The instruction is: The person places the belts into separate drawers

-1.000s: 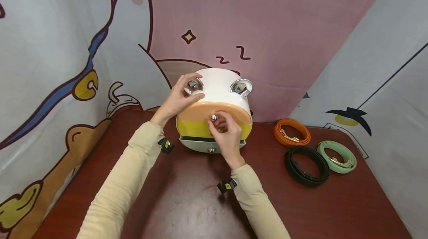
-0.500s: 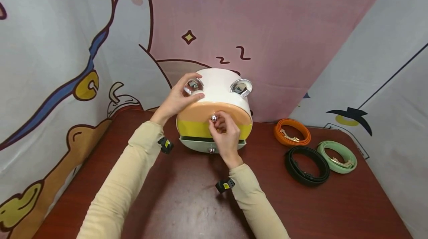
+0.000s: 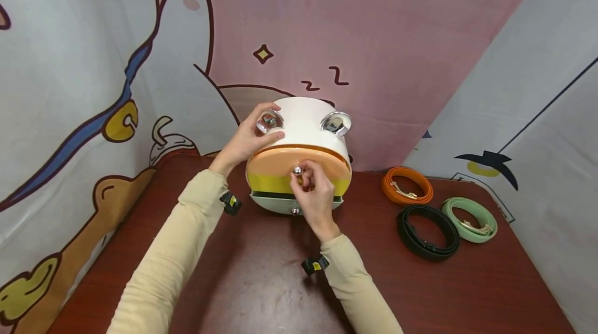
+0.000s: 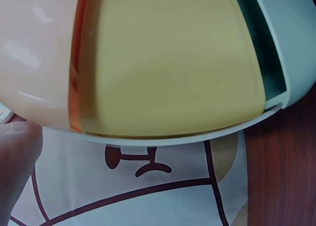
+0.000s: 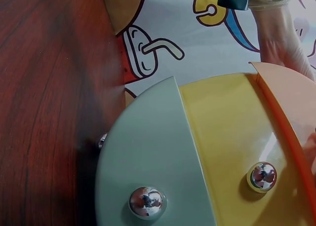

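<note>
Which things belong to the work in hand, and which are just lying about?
In use:
white cabinet, held by the left hand
peach drawer, ajar, its knob pinched by the right hand

Lying about, untouched:
orange belt
black belt
green belt
Their later use is unclear.

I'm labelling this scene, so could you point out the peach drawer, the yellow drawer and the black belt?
Peach drawer (image 3: 272, 162): head view, on the left part of its front.
Yellow drawer (image 4: 173, 63): left wrist view, middle of its front.
Black belt (image 3: 431, 254): head view, near side of its coil.
</note>
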The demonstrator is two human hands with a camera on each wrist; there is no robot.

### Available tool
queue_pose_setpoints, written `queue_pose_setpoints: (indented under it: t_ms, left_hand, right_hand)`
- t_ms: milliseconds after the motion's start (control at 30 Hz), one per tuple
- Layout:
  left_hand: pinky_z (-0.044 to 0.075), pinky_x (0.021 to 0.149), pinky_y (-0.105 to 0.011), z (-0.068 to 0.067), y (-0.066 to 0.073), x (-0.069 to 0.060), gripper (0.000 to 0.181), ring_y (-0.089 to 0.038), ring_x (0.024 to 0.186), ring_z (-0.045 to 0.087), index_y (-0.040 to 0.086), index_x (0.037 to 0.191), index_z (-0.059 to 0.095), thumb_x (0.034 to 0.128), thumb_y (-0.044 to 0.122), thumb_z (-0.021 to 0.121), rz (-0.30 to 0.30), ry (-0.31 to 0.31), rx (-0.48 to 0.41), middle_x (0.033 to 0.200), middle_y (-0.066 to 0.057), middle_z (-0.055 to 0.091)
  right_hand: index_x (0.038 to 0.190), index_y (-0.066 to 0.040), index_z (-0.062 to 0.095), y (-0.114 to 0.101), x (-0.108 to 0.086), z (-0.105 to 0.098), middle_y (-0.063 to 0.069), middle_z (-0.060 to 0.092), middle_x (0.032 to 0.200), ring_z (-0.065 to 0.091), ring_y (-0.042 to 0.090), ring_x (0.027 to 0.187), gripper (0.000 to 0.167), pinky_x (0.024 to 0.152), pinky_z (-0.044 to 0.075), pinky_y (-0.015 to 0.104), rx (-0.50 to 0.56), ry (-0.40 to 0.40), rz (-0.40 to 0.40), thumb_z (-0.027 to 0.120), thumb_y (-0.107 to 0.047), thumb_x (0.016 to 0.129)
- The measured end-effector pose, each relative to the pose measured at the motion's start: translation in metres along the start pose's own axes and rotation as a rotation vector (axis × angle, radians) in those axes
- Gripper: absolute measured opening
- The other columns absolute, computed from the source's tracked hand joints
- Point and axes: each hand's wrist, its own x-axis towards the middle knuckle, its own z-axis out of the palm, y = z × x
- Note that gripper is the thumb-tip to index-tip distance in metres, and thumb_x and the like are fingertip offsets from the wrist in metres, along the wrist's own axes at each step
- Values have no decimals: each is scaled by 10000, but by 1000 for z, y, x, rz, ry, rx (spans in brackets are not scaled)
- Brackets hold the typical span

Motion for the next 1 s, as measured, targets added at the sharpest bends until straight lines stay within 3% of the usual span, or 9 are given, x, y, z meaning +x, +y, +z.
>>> queue_pose_setpoints:
  t_ms: [200, 433, 633, 867, 1000]
  left_hand:
    - [433, 716, -322, -1, -1, -1, 510, -372, 965, 503, 4, 1339, 428, 890, -7, 670, -24, -5, -11, 1177, -228, 515]
    - [439, 712, -304, 0, -1, 0, 513, -263, 942, 514, 5, 1345, 417, 897, 4, 667, -28, -12, -4, 1179, -213, 516]
    - [440, 726, -295, 0, -1, 0, 513, -291, 939, 513, 37, 1351, 418, 901, 13, 664, -37, -10, -8, 1178, -205, 519]
    - [452, 743, -292, 0, -2, -1, 517, -237, 941, 524, 31, 1353, 408, 902, 6, 660, -44, -14, -20, 1179, -204, 520]
    - [461, 747, -296, -1, -2, -1, 529, -287, 954, 529, 37, 1367, 400, 906, 18, 658, -62, -16, -27, 1194, -202, 514]
  right_hand:
    - [996, 13, 590, -4, -1, -3, 28, 478, 635, 462, 127, 527, 292, 478, 378, 221, -2, -21, -7, 756, 43, 757]
    - [1000, 15, 583, -6, -4, -6, 28, 478, 641, 459, 121, 515, 313, 461, 388, 219, 3, -27, 0, 758, 66, 746]
    - [996, 13, 592, -9, -6, -9, 30, 480, 636, 448, 113, 497, 298, 440, 380, 200, 12, -25, -6, 758, 63, 753]
    - [991, 11, 600, -11, -9, -12, 23, 481, 629, 431, 108, 486, 286, 431, 370, 199, 22, -23, -21, 747, 68, 752]
    - [1003, 7, 595, -13, -11, -14, 23, 480, 638, 429, 109, 489, 295, 433, 373, 193, 32, -35, -14, 751, 56, 757]
